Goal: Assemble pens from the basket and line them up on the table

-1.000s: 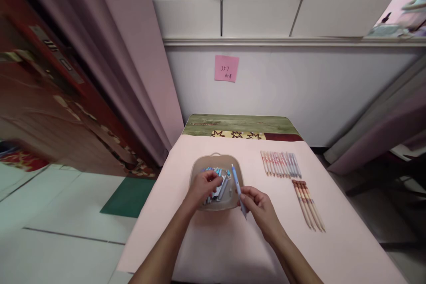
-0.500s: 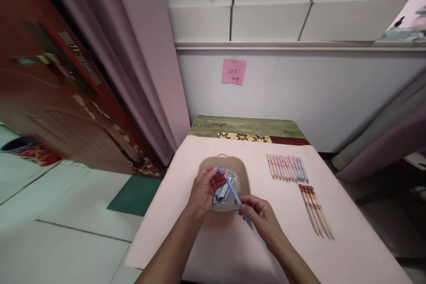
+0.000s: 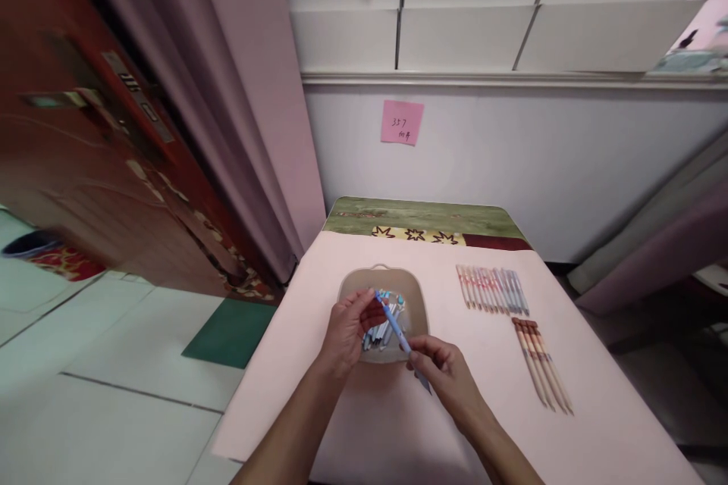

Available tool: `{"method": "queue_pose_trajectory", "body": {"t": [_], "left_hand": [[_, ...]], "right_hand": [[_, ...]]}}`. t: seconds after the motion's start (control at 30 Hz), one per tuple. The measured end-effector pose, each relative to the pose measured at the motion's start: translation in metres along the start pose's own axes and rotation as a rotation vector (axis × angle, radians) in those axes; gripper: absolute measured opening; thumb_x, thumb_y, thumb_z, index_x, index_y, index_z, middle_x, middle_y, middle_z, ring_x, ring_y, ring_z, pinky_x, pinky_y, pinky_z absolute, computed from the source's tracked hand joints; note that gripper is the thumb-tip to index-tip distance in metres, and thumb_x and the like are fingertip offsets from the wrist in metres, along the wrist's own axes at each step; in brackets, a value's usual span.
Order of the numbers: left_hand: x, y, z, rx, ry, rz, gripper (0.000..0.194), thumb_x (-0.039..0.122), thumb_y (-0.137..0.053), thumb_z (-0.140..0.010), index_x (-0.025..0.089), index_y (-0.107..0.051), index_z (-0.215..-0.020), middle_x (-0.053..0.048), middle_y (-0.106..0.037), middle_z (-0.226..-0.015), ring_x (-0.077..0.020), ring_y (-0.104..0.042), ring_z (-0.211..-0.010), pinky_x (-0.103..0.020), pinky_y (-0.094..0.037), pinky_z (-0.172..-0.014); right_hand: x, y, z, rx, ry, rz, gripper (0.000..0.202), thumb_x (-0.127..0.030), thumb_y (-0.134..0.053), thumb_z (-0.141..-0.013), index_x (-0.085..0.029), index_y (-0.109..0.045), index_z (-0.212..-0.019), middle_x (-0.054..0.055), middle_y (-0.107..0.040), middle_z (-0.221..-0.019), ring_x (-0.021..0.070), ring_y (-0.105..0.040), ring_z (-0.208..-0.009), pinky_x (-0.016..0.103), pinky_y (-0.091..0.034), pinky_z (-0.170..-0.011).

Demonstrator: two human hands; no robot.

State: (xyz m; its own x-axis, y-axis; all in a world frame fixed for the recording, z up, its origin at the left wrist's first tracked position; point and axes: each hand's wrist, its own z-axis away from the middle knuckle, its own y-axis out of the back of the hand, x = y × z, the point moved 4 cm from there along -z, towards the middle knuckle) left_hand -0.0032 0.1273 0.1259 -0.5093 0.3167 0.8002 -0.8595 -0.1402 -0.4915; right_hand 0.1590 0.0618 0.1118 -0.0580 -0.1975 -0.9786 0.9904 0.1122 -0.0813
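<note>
A blue pen [image 3: 396, 324] slants in front of me, with its lower end pinched between the thumb and fingers of my right hand [image 3: 437, 367]. My left hand [image 3: 349, 322] pinches a small blue pen part [image 3: 378, 296] against the pen's upper end; whether the two are joined I cannot tell. Both hands are over the near side of a beige plastic basket [image 3: 418, 303]. Inside it lie several pale blue and white pens [image 3: 380, 333] and small turquoise pieces [image 3: 400, 299], partly hidden by my left hand.
Right of the basket, a row of pink-to-blue pens [image 3: 492, 289] lies on the pink-covered table [image 3: 455, 424]. Nearer me are several brown-topped beige pens [image 3: 543, 365]. A pink note [image 3: 402, 123] is on the wall behind; a red door [image 3: 114, 167] stands at the left.
My left fingers have brought the small blue part down to the pen's upper end; a gap showed between them before. My right hand has hardly moved.
</note>
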Motion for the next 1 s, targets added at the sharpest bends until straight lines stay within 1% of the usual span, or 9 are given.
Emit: {"method": "queue_pose_trajectory", "body": {"t": [0.33, 0.47, 0.57, 0.63, 0.7, 0.77, 0.83, 0.9, 1.0], "left_hand": [[0.001, -0.003, 0.002, 0.012, -0.050, -0.080, 0.029, 0.036, -0.077, -0.067, 0.012, -0.067, -0.080, -0.006, -0.072, -0.073, -0.0150, -0.066, -0.064, -0.025, -0.053, -0.062], [0.001, -0.003, 0.006, 0.031, -0.052, -0.117, 0.029, 0.035, -0.077, -0.066, 0.012, -0.067, -0.081, -0.006, -0.072, -0.075, -0.0151, -0.066, -0.065, -0.024, -0.053, -0.058], [0.000, -0.006, 0.008, 0.036, -0.045, -0.139, 0.030, 0.035, -0.078, -0.066, 0.012, -0.067, -0.081, -0.005, -0.071, -0.076, -0.0145, -0.065, -0.064, -0.023, -0.053, -0.055], [-0.001, -0.009, 0.009, 0.037, -0.053, -0.153, 0.030, 0.035, -0.078, -0.064, 0.013, -0.067, -0.080, -0.004, -0.070, -0.073, -0.0143, -0.064, -0.063, -0.023, -0.053, -0.055], [-0.003, -0.016, 0.012, 0.015, -0.066, -0.180, 0.029, 0.036, -0.079, -0.063, 0.013, -0.066, -0.078, -0.003, -0.069, -0.071, -0.0146, -0.064, -0.063, -0.024, -0.053, -0.056], [-0.005, -0.023, 0.016, -0.019, -0.073, -0.208, 0.029, 0.037, -0.079, -0.063, 0.014, -0.066, -0.075, -0.003, -0.068, -0.071, -0.0150, -0.064, -0.064, -0.025, -0.054, -0.058], [-0.008, -0.031, 0.020, -0.054, -0.073, -0.223, 0.030, 0.038, -0.079, -0.062, 0.014, -0.066, -0.074, -0.002, -0.067, -0.070, -0.0154, -0.064, -0.065, -0.026, -0.054, -0.059], [-0.010, -0.038, 0.024, -0.094, -0.072, -0.229, 0.030, 0.039, -0.079, -0.062, 0.014, -0.066, -0.075, -0.002, -0.067, -0.070, -0.0156, -0.064, -0.065, -0.027, -0.055, -0.059], [-0.011, -0.045, 0.028, -0.146, -0.065, -0.235, 0.033, 0.043, -0.076, -0.066, 0.014, -0.068, -0.079, -0.005, -0.069, -0.076, -0.0162, -0.065, -0.069, -0.028, -0.055, -0.063]], "right_hand": [[0.003, 0.000, 0.001, 0.022, -0.001, 0.023, 0.032, -0.047, -0.066, -0.073, -0.016, -0.071, -0.080, 0.002, -0.062, -0.064, 0.0121, -0.046, -0.053, 0.022, -0.031, -0.048], [0.005, 0.001, 0.001, 0.022, 0.062, 0.027, 0.031, -0.045, -0.068, -0.074, -0.016, -0.073, -0.087, 0.002, -0.065, -0.067, 0.0119, -0.048, -0.055, 0.022, -0.033, -0.051], [0.007, 0.003, 0.003, 0.035, 0.105, 0.075, 0.031, -0.041, -0.069, -0.074, -0.017, -0.072, -0.092, 0.001, -0.064, -0.066, 0.0122, -0.048, -0.056, 0.023, -0.035, -0.051], [0.006, 0.006, 0.006, 0.083, 0.120, 0.140, 0.029, -0.039, -0.070, -0.074, -0.017, -0.071, -0.092, 0.001, -0.063, -0.065, 0.0126, -0.050, -0.056, 0.023, -0.037, -0.052], [0.005, 0.010, 0.011, 0.156, 0.152, 0.248, 0.023, -0.038, -0.068, -0.075, -0.018, -0.070, -0.086, 0.001, -0.064, -0.066, 0.0133, -0.052, -0.056, 0.023, -0.040, -0.053], [0.003, 0.015, 0.017, 0.231, 0.209, 0.383, 0.018, -0.037, -0.066, -0.077, -0.020, -0.069, -0.080, 0.001, -0.063, -0.066, 0.0134, -0.054, -0.056, 0.023, -0.042, -0.055], [0.001, 0.020, 0.024, 0.292, 0.271, 0.474, 0.015, -0.035, -0.064, -0.078, -0.021, -0.068, -0.078, 0.001, -0.062, -0.067, 0.0138, -0.054, -0.056, 0.024, -0.042, -0.056], [0.001, 0.025, 0.031, 0.333, 0.307, 0.501, 0.013, -0.034, -0.063, -0.079, -0.022, -0.067, -0.078, 0.001, -0.062, -0.069, 0.0148, -0.055, -0.058, 0.024, -0.043, -0.057], [0.000, 0.032, 0.038, 0.381, 0.325, 0.504, 0.013, -0.034, -0.063, -0.081, -0.022, -0.067, -0.079, 0.002, -0.061, -0.069, 0.0157, -0.055, -0.060, 0.025, -0.044, -0.059]]}}
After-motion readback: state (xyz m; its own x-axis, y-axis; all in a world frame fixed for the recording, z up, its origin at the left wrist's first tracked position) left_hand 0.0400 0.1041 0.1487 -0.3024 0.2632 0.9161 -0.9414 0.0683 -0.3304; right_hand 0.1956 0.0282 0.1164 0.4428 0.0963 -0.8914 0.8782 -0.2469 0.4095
